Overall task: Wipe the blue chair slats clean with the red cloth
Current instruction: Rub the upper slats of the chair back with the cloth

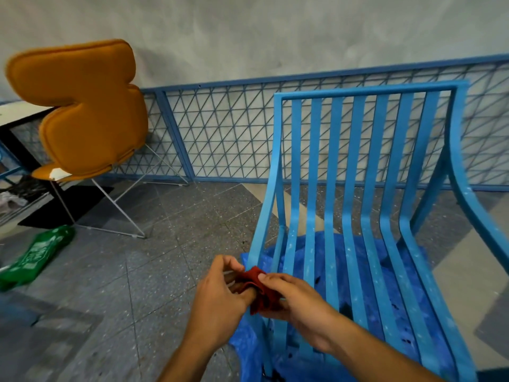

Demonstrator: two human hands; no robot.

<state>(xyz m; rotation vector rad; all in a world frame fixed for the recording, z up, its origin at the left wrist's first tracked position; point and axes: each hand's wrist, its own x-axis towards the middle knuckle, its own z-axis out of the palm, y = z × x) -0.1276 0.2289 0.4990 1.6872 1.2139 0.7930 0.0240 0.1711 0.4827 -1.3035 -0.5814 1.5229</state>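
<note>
Head view, looking down at a blue slatted chair (pixel 355 166) and both hands.

- **Chair.** It stands at the right of the frame, with 7 slats running from the top rail down the back and curving forward into the seat. Pale specks dot the slats and side rails.
- **Red cloth (pixel 263 295).** It is bunched and held between the 2 hands, at the left front corner of the seat and just in front of the left side rail. Whether the cloth touches the rail cannot be told.
- **Left hand (pixel 220 296).** The fingers are curled and the thumb and fingertips pinch the cloth's left edge.
- **Right hand (pixel 297 299).** The thumb lies on top of the cloth and the fingers curl beneath it, gripping the right portion.
- **Blue plastic sheet (pixel 248 346).** It lies crumpled under the seat, visible between the slats and spilling out past the chair's left side.
- **Orange padded chair (pixel 91 111).** It stands on thin white wire legs at the upper left, well apart from the blue chair.
- **Green plastic bag (pixel 35 257).** It lies on the speckled grey tiled floor (pixel 137 271) at the far left.
- **Blue mesh railing (pixel 225 133).** It has a triangular lattice and runs behind both chairs, against a grey wall (pixel 275 31).
</note>
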